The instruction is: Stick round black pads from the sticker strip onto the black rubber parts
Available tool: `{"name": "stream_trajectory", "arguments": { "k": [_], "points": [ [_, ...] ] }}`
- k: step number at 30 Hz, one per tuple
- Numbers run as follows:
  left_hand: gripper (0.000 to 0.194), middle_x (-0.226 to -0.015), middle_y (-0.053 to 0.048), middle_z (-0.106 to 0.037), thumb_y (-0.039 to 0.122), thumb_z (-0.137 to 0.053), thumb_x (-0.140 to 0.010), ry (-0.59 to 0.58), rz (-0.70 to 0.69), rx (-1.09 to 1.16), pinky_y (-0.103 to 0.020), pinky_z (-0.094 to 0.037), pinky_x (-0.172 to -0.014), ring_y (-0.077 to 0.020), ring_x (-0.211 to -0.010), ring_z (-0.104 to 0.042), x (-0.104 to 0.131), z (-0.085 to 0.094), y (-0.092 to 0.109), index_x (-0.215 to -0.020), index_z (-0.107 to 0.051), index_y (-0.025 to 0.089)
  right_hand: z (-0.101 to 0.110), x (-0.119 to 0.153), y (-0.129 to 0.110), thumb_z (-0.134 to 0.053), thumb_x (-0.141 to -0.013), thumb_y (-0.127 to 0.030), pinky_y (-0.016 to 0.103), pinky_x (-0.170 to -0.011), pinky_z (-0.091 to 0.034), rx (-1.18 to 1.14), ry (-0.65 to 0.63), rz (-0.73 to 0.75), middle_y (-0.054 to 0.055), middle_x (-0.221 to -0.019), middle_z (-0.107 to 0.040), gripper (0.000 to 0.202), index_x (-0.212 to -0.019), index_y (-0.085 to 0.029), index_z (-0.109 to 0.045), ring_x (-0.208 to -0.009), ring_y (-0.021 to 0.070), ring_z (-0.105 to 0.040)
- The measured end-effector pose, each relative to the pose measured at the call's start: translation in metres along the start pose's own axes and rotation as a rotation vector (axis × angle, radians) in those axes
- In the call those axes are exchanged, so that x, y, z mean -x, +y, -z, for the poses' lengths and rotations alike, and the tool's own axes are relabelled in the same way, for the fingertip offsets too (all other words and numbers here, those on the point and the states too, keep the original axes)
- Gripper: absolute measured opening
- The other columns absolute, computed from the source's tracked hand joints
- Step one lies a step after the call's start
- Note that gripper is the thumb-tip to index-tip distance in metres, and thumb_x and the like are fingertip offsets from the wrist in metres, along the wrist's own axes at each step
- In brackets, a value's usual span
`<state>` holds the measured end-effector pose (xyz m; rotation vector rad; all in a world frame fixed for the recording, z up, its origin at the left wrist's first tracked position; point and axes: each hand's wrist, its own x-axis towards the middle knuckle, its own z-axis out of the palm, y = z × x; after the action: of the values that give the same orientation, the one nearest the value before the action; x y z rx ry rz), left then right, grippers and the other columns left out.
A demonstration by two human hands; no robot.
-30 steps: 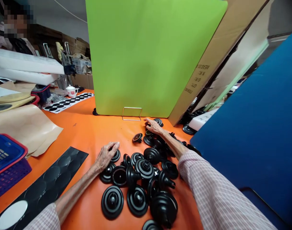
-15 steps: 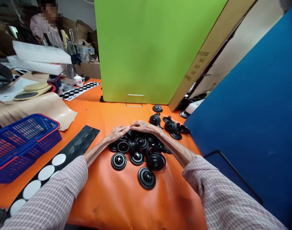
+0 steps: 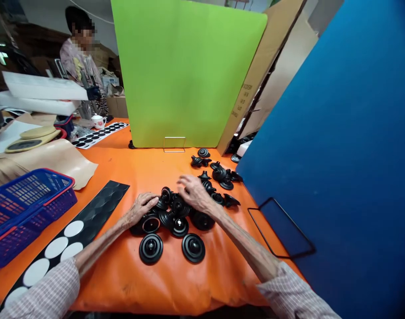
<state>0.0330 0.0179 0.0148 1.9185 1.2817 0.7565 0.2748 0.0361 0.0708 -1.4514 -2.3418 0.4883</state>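
Black round pieces [image 3: 178,206], stepped like discs with a knob in the middle, lie heaped on the orange table cover [image 3: 132,283]. My left hand [image 3: 141,208] rests on the left side of the heap, fingers stretched loosely over the pieces. At the heap's far right side, my right hand [image 3: 193,191] has its fingers apart and slightly bent, with nothing seen in them. Two single black discs [image 3: 193,248] lie nearer to me, knobs up. Further right, more black pieces [image 3: 219,173] form a looser group.
A green board [image 3: 189,75] stands at the back, with a wire stand [image 3: 174,138] at its foot. A blue board [image 3: 322,133] leans on the right. To the left lie a blue basket [image 3: 29,204] and a black strip with white circles [image 3: 58,247]. A person [image 3: 78,53] stands behind.
My hands have drawn apart and come nearer to me, pulling the heap closer. Several pieces now lie spread out right of my right hand. The view has shifted right.
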Motion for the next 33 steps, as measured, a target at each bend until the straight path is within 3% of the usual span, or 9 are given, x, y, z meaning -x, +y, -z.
{"name": "stream_trajectory", "arguments": {
  "k": [2,4,8,15,19,22,27,31,33],
  "points": [
    [0.047,-0.123,-0.005,-0.065,0.054,-0.04,-0.089,0.01,0.0,0.002,-0.041,-0.032,-0.112,-0.0245,-0.125,-0.048,0.0,0.0,0.0,-0.11,-0.068,0.024,0.012,0.004,0.03,-0.023,-0.098,-0.022,0.047,-0.105,-0.033,0.016,0.099,-0.122,0.012,-0.122,-0.062,0.043,-0.126,-0.022,-0.056,-0.12,0.0232,-0.052],
    [0.047,-0.124,-0.005,-0.064,0.054,-0.041,-0.088,0.024,0.009,0.01,-0.041,-0.032,-0.113,-0.0252,-0.126,-0.047,-0.001,-0.001,-0.002,-0.113,-0.067,0.024,0.02,0.005,0.053,-0.028,-0.099,-0.027,0.047,-0.105,-0.034,0.025,0.142,-0.187,0.011,-0.123,-0.061,0.039,-0.124,-0.023,-0.058,-0.12,0.0243,-0.052],
    [0.054,-0.131,-0.008,-0.059,0.055,-0.042,-0.088,0.026,0.051,0.031,-0.043,-0.029,-0.115,-0.0259,-0.13,-0.043,-0.001,-0.001,-0.005,-0.124,-0.062,0.021,0.014,0.011,0.065,-0.047,-0.093,-0.045,0.039,-0.101,-0.041,0.003,0.121,-0.199,0.009,-0.122,-0.062,0.035,-0.112,-0.022,-0.066,-0.115,0.023,-0.057],
    [0.066,-0.145,-0.01,-0.046,0.058,-0.044,-0.087,0.016,0.056,0.053,-0.045,-0.027,-0.116,-0.0266,-0.134,-0.041,0.0,0.003,0.003,-0.14,-0.045,0.019,0.008,0.029,0.046,-0.031,-0.098,-0.046,0.036,-0.108,-0.038,-0.15,0.094,-0.139,0.006,-0.135,-0.057,0.045,-0.13,-0.024,-0.054,-0.126,0.0187,-0.052],
    [0.058,-0.137,-0.008,-0.055,0.057,-0.044,-0.088,0.002,0.04,0.05,-0.043,-0.03,-0.114,-0.0261,-0.132,-0.044,0.0,0.001,-0.004,-0.132,-0.056,0.021,0.004,0.059,0.024,-0.035,-0.094,-0.054,0.049,-0.114,-0.027,-0.131,0.211,-0.197,0.015,-0.148,-0.04,0.057,-0.136,-0.018,-0.048,-0.139,0.029,-0.035],
    [0.054,-0.132,-0.007,-0.06,0.056,-0.045,-0.088,0.01,0.015,0.049,-0.04,-0.033,-0.112,-0.0247,-0.128,-0.048,-0.003,-0.001,-0.009,-0.125,-0.062,0.021,-0.02,0.105,-0.005,-0.049,-0.086,-0.061,0.059,-0.113,-0.022,0.038,0.356,-0.2,0.015,-0.151,-0.033,0.065,-0.138,-0.023,-0.047,-0.141,0.0354,-0.027],
    [0.06,-0.134,-0.011,-0.057,0.057,-0.035,-0.091,0.015,0.028,0.006,-0.039,-0.032,-0.112,-0.0237,-0.129,-0.046,-0.004,0.005,0.002,-0.128,-0.058,0.016,-0.071,0.161,-0.034,-0.067,-0.076,-0.055,0.067,-0.107,-0.026,0.176,0.396,-0.184,0.015,-0.16,-0.003,0.084,-0.147,-0.024,-0.034,-0.145,0.045,-0.005],
    [0.078,-0.144,-0.016,-0.044,0.066,-0.052,-0.079,0.004,-0.008,-0.103,-0.053,-0.023,-0.114,-0.0333,-0.137,-0.034,0.035,0.01,0.016,-0.141,-0.045,0.018,-0.086,0.157,-0.037,-0.072,-0.075,-0.045,0.067,-0.109,-0.022,0.21,0.39,-0.173,0.012,-0.16,0.014,0.087,-0.148,-0.024,-0.03,-0.144,0.0466,0.007],
    [0.098,-0.154,-0.015,-0.028,0.07,-0.066,-0.064,-0.053,-0.17,-0.345,-0.06,-0.02,-0.112,-0.0401,-0.142,-0.02,0.064,0.008,0.012,-0.147,-0.035,0.026,-0.088,0.147,-0.038,-0.068,-0.079,-0.044,0.067,-0.11,-0.02,0.2,0.39,-0.157,0.012,-0.16,0.015,0.084,-0.149,-0.024,-0.028,-0.144,0.0462,0.01]
  ]
}}
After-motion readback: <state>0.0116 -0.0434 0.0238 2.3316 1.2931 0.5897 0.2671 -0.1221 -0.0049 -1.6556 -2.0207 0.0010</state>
